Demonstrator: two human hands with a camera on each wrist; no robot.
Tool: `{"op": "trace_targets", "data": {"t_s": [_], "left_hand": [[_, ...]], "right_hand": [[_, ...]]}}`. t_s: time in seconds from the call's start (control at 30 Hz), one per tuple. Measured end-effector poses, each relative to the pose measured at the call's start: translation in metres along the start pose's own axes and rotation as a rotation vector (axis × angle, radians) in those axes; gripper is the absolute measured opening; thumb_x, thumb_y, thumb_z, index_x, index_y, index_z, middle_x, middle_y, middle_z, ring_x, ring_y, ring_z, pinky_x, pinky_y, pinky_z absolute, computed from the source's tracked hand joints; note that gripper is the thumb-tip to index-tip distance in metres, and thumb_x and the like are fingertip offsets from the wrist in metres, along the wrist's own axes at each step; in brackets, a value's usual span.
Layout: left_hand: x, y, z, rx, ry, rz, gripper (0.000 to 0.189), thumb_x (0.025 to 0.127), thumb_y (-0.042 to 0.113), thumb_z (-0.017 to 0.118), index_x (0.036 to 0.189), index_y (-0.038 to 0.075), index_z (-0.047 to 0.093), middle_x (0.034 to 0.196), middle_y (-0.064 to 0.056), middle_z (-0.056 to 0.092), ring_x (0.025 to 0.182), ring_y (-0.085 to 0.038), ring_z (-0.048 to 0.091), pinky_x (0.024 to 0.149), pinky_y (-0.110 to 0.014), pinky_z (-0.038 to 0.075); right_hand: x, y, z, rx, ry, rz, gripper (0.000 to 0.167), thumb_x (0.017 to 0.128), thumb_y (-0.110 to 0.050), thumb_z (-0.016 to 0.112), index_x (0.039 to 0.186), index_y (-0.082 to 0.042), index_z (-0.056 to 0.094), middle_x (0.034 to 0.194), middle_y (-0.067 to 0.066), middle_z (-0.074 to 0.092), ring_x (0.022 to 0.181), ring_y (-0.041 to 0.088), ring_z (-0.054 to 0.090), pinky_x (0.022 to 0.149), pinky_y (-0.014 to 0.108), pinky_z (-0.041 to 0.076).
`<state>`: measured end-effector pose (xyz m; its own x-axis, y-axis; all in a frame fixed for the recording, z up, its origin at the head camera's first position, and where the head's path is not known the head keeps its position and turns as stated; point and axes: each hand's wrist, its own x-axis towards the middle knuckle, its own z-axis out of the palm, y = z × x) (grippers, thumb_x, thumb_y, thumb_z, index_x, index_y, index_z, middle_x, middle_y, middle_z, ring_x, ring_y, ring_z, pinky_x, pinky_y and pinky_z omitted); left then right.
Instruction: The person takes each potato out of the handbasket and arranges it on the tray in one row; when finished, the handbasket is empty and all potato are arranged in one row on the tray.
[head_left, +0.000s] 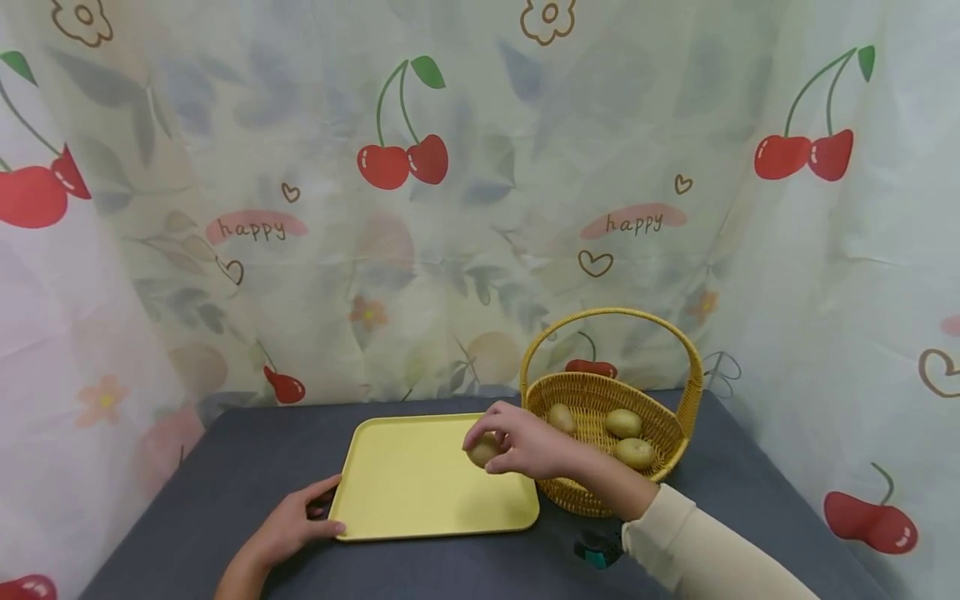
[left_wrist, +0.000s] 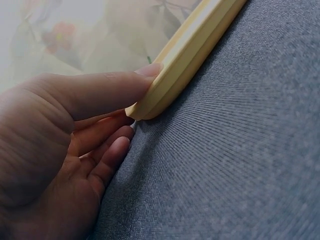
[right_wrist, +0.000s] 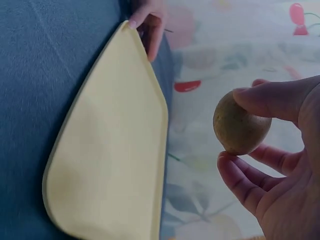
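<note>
In the head view my right hand holds a potato above the right part of a yellow tray. The right wrist view shows this brownish potato pinched between thumb and fingertips, with air around it. My left hand grips the tray's near left corner. Close up in the left wrist view, the thumb presses on the tray rim and the other fingers are bent beside the corner, partly hidden. Nothing lies on the visible part of the tray.
A wicker basket with a tall arched handle stands right of the tray, partly behind my right forearm. Several potatoes lie in it. Dark grey cloth covers the table, and a printed curtain hangs behind and at both sides.
</note>
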<state>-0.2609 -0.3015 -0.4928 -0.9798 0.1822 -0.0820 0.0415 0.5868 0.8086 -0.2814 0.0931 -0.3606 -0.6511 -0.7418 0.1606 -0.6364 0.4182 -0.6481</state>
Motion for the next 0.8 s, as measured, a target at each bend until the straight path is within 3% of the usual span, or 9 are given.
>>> {"op": "trace_targets", "data": {"t_s": [0.43, 0.8], "left_hand": [[-0.001, -0.001, 0.000, 0.023, -0.006, 0.033, 0.081, 0.080, 0.028, 0.081, 0.144, -0.004, 0.043, 0.141, -0.026, 0.046, 0.108, -0.029, 0.056, 0.087, -0.044, 0.045], [-0.003, 0.001, 0.000, 0.020, -0.017, 0.049, 0.082, 0.081, 0.027, 0.080, 0.145, -0.006, 0.040, 0.142, -0.028, 0.043, 0.112, -0.032, 0.055, 0.089, -0.046, 0.045]], "right_hand": [[0.052, 0.014, 0.050, -0.069, -0.057, 0.060, 0.031, 0.082, -0.005, 0.077, 0.106, -0.023, 0.071, 0.100, -0.004, 0.051, 0.087, 0.011, 0.049, 0.075, 0.027, 0.045], [0.078, 0.033, 0.105, -0.041, 0.035, 0.131, 0.034, 0.080, -0.005, 0.079, 0.112, -0.014, 0.070, 0.104, -0.001, 0.057, 0.091, 0.013, 0.049, 0.078, 0.026, 0.042]]}}
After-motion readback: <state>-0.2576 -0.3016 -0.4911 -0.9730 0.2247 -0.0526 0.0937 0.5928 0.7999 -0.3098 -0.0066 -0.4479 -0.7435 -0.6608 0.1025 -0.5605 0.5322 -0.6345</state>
